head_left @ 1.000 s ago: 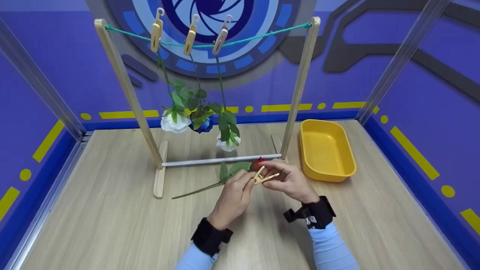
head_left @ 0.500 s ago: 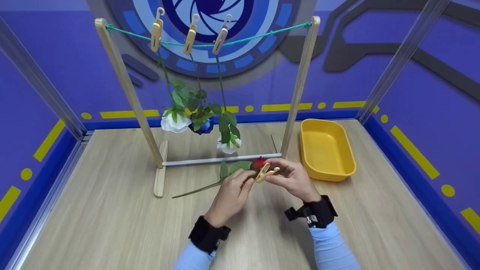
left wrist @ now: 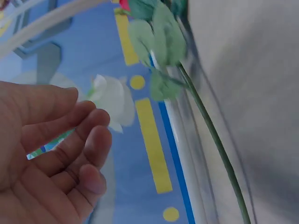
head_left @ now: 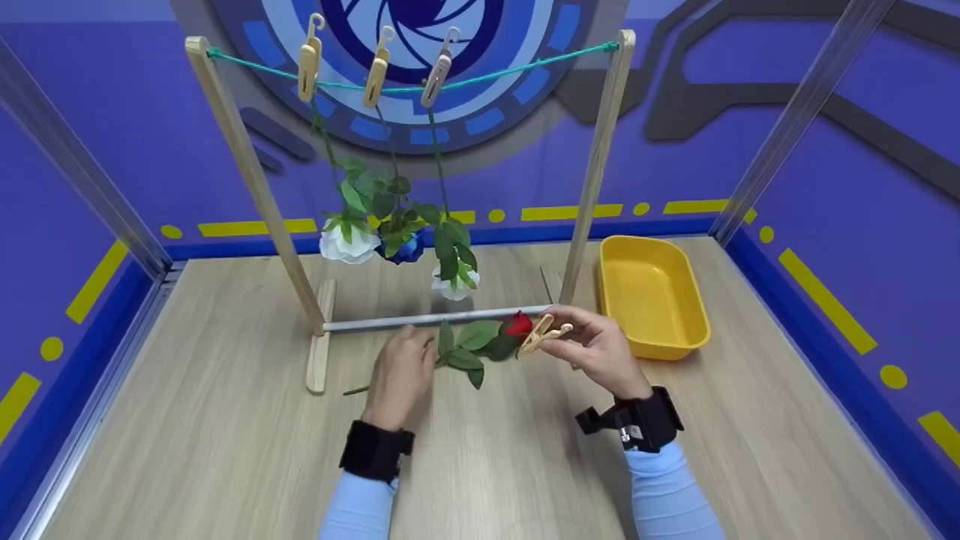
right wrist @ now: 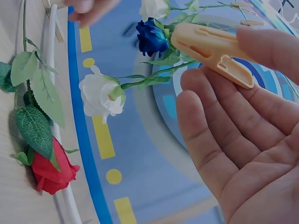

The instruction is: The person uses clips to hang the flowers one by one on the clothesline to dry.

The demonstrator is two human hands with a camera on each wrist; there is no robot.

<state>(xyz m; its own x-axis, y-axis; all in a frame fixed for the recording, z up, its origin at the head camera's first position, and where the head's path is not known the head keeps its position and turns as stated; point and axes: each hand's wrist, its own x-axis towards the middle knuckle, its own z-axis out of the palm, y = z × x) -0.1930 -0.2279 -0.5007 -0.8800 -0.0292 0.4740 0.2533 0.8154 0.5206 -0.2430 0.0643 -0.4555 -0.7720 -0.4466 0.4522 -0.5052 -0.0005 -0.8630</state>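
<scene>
My right hand [head_left: 596, 352] pinches a pale yellow clothespin [head_left: 537, 335] between thumb and fingers; the right wrist view shows the clothespin [right wrist: 212, 51] close up. My left hand [head_left: 401, 375] hovers over the stem of a red rose, and in the left wrist view its fingers [left wrist: 98, 144] are loosely bent with nothing between them. The red rose [head_left: 517, 325] lies on the table along the rack's bottom bar, its bloom beside the clothespin. Its green stem [left wrist: 215, 135] runs past my left hand in the left wrist view.
A wooden rack [head_left: 600, 165] carries a green cord [head_left: 517, 69]. Three clothespins on it hold a white rose [head_left: 349, 241], a blue rose [head_left: 403, 246] and another white rose [head_left: 455, 281], hanging head down. A yellow basin [head_left: 652, 300] stands at the right.
My left hand has let go of the clothespin and moved left to above the rose's stem. My right hand keeps the clothespin and has shifted slightly right.
</scene>
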